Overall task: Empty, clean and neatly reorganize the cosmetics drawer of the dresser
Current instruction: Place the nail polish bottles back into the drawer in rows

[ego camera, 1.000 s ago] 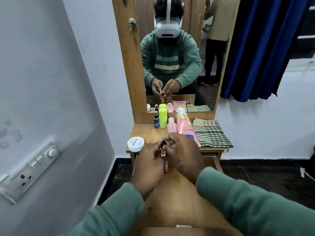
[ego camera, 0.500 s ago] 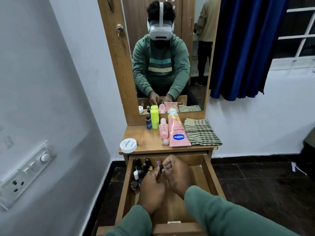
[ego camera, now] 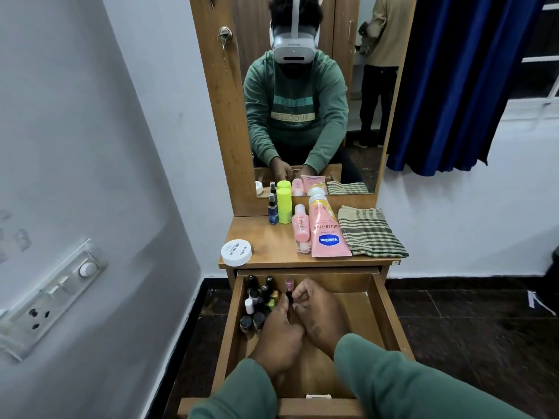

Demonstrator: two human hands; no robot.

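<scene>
Two hands, left (ego camera: 279, 328) and right (ego camera: 322, 313), meet inside the open drawer (ego camera: 385, 316), both pinching one small bottle (ego camera: 289, 295); about nine little bottles (ego camera: 257, 300) crowd its back-left corner; one white jar (ego camera: 236, 252) sits above.

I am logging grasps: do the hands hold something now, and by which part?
The left hand and the right hand pinch a small bottle near its dark cap, inside the drawer; its body is hidden.

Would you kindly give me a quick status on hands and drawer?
Left hand and right hand both pinch small dark-capped bottle. Drawer open, nail polish bottles clustered far left. Nothing blocking.
</scene>
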